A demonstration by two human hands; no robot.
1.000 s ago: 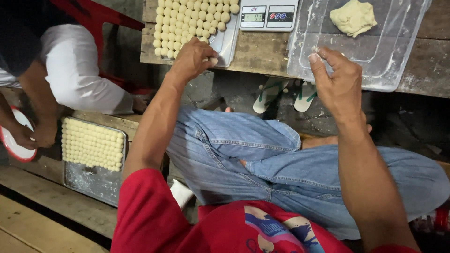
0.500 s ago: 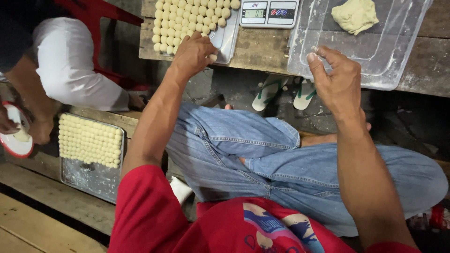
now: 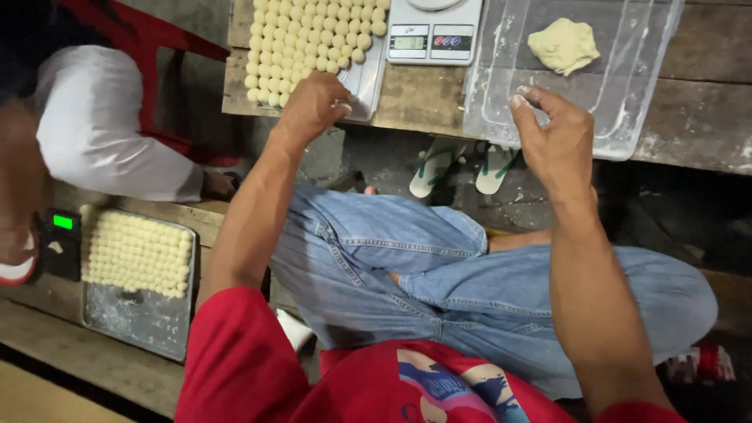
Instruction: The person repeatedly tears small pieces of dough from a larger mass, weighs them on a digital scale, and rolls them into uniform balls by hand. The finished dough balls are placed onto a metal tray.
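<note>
Fingers (image 3: 523, 97) of right hand (image 3: 558, 142) pinched on near rim of clear tub (image 3: 627, 117); left hand (image 3: 313, 106) curled shut over corner of tray (image 3: 366, 78), contents of grip not discernible.

Noted, by size: wooden bench (image 3: 705, 117) carrying tub, tray and scale (image 3: 435, 31); dough lump (image 3: 562, 45) lying apart in tub; dough balls (image 3: 305, 31) in close rows on tray. Advised: tub steadied by rim, pinch kept light, rows left undisturbed. Compared with half a second earlier: both hands at same stations, no item relocated; co-worker's white sleeve (image 3: 102, 133) shifted.
</note>
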